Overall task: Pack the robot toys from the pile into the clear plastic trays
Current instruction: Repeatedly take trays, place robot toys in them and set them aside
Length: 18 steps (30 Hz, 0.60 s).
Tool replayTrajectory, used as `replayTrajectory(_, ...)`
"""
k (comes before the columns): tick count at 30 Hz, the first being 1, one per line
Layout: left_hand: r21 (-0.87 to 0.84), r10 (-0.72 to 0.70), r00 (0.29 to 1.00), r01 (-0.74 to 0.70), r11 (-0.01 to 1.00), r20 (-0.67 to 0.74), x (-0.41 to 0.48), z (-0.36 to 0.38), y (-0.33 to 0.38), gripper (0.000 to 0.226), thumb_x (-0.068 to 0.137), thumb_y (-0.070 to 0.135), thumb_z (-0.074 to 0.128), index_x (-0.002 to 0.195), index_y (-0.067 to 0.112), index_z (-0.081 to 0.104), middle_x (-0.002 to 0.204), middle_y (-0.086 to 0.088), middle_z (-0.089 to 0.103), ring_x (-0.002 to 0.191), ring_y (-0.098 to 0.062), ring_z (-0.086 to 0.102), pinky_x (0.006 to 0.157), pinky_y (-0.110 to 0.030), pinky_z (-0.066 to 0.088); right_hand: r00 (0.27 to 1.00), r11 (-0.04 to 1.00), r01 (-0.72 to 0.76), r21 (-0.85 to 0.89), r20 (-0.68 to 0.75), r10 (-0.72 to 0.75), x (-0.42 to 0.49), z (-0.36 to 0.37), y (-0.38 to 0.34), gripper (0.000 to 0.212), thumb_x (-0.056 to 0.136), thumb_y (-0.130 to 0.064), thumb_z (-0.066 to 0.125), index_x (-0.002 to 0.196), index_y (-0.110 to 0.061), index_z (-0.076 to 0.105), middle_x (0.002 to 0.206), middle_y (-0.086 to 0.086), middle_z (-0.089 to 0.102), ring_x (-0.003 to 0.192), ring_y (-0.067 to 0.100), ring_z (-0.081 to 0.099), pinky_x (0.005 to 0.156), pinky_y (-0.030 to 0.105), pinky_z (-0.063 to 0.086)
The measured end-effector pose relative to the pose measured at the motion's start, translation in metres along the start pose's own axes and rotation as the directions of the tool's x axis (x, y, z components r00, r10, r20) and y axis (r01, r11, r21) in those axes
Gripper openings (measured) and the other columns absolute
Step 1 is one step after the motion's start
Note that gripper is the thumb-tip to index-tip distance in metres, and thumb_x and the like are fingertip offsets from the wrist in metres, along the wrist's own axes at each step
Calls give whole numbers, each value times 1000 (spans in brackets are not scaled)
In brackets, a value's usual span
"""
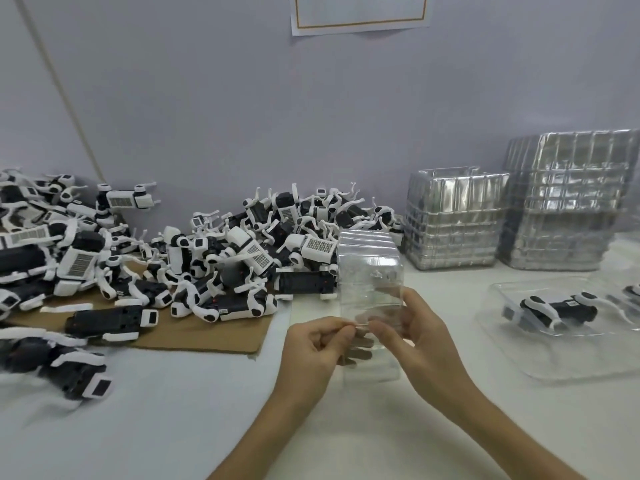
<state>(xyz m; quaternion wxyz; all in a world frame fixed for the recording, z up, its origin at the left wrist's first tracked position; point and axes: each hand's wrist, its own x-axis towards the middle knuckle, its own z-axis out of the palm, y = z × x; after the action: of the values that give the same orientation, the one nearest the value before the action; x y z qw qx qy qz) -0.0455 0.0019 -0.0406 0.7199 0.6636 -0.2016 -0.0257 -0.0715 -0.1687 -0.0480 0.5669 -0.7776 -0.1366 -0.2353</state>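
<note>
A big pile of black-and-white robot toys (242,258) covers the table's left and centre, partly on a brown cardboard sheet (194,332). In front of me stands a small stack of clear plastic trays (369,268). My left hand (313,351) pinches the near edge of that stack between thumb and fingers. My right hand (414,327) grips the same edge from the right side. To the right lies a flat clear tray (519,355) with one robot toy (550,310) in it.
Two tall stacks of clear trays stand at the back right, a lower one (453,220) and a taller one (571,199). A loose robot toy (59,365) lies near the left front edge. A paper sheet (360,12) hangs on the wall.
</note>
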Motion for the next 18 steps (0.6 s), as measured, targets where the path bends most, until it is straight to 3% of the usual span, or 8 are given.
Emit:
replayTrajectory(8, 0, -47, 998, 47, 999, -52, 3, -5, -2, 10, 89, 8, 71, 84, 11, 80, 79, -13, 77, 70, -31, 76, 65, -28, 60, 999, 995, 2, -97, 51, 3, 0, -2, -4, 42, 94, -29, 63, 133, -31, 48, 106, -17, 74, 100, 7, 71, 86, 35, 56)
replayTrajectory(10, -25, -34, 999, 33, 999, -21, 2, -4, -4, 14, 91, 9, 69, 84, 13, 80, 83, -14, 77, 75, -32, 76, 69, -30, 61, 998, 993, 4, -121, 66, 4, 0, -5, -5, 45, 96, -25, 63, 137, -30, 46, 108, -19, 72, 100, 7, 70, 85, 41, 56)
replayTrajectory(12, -43, -17, 998, 19, 999, 53, 0, 1, -7, 16, 97, 8, 62, 95, 11, 77, 93, -12, 77, 85, -31, 76, 75, -33, 61, 996, 990, 13, -139, 88, -1, 0, -8, -5, 43, 98, -23, 63, 136, -32, 45, 107, -18, 72, 99, 10, 70, 83, 45, 55)
replayTrajectory(15, -85, 24, 991, -13, 996, 134, -2, 7, -7, 21, 99, 11, 56, 111, 9, 73, 107, -7, 77, 99, -24, 74, 80, -28, 59, 991, 990, 28, -142, 131, -10, -2, -6, -5, 40, 100, -24, 62, 135, -32, 44, 107, -17, 72, 101, 10, 69, 86, 38, 55)
replayTrajectory(18, -51, 98, 992, -94, 994, 80, -1, 6, -4, 16, 93, 11, 62, 102, 9, 75, 98, -6, 78, 95, -19, 75, 79, -20, 56, 989, 994, 21, -106, 150, -5, -1, -5, -4, 36, 98, -29, 62, 130, -28, 46, 109, -17, 72, 102, 8, 69, 86, 32, 54)
